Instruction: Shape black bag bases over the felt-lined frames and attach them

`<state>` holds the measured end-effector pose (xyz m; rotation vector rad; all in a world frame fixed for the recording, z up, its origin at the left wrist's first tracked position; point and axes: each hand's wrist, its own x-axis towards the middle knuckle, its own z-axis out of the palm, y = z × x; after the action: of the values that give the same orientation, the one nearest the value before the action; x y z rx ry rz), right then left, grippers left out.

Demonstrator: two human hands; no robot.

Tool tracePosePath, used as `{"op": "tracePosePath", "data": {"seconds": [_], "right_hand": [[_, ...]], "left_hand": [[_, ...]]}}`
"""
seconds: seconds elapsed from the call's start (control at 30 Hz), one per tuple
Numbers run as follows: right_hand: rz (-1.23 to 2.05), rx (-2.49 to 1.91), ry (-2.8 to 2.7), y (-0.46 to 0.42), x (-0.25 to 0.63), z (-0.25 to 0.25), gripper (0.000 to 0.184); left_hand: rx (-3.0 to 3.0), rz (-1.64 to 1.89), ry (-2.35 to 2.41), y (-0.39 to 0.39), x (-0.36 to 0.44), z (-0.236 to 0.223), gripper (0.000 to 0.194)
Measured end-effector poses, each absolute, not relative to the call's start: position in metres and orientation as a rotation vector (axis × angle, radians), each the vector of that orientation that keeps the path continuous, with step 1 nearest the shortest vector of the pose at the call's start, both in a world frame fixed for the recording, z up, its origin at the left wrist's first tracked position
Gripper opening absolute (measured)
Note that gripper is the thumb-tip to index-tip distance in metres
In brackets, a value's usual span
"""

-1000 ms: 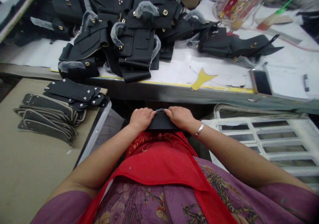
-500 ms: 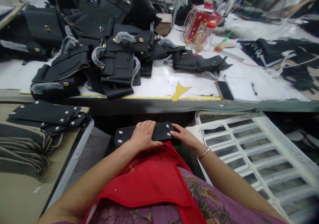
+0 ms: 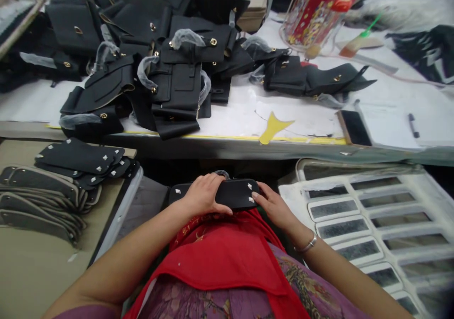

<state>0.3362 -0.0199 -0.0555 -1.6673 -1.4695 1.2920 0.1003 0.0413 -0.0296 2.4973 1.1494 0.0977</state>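
Note:
A long black panel (image 3: 234, 193) with rounded corners lies across my lap, with small shiny studs near its ends. My left hand (image 3: 204, 193) grips it from above, fingers over the far edge and thumb along the near side. At the right end, my right hand (image 3: 271, 201) holds the corner, its thumb beside a stud. Behind the panel's far edge, a plastic-wrapped loop (image 3: 222, 172) pokes up; what it belongs to is hidden. To my left rests a stack of similar studded black panels (image 3: 76, 158).
Brown-edged panels (image 3: 39, 191) are piled on the left board. Black handbags (image 3: 177, 87) crowd the white table (image 3: 227, 120), with a yellow scrap (image 3: 273, 127) and a phone (image 3: 354, 127) near its edge. A white slatted rack (image 3: 354, 205) stands at right, bearing white-edged dark pieces.
The view has shifted, so most of the scene sits further left-to-right across the picture. Both hands keep hold of the panel, and the plastic-wrapped loop behind it now shows.

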Motion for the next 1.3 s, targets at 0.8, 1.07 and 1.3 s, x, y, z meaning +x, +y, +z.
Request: {"op": "tracePosePath", "data": {"seconds": [0.8,1.07,1.3], "right_hand": [[0.881,-1.621,-2.135,0.006,0.342,-0.037,0.056],[0.940,-1.692,-2.059,0.003,0.342,-0.041,0.063],[0.662,-1.486,-2.526,0.029,0.289,-0.027,0.073]], "left_hand": [[2.463,0.134,1.201,0.031,0.051,-0.025,0.091],[2.399,0.062,1.266,0.035,0.044,-0.027,0.080],[2.389,0.063,1.256,0.039,0.044,-0.027,0.078]]}}
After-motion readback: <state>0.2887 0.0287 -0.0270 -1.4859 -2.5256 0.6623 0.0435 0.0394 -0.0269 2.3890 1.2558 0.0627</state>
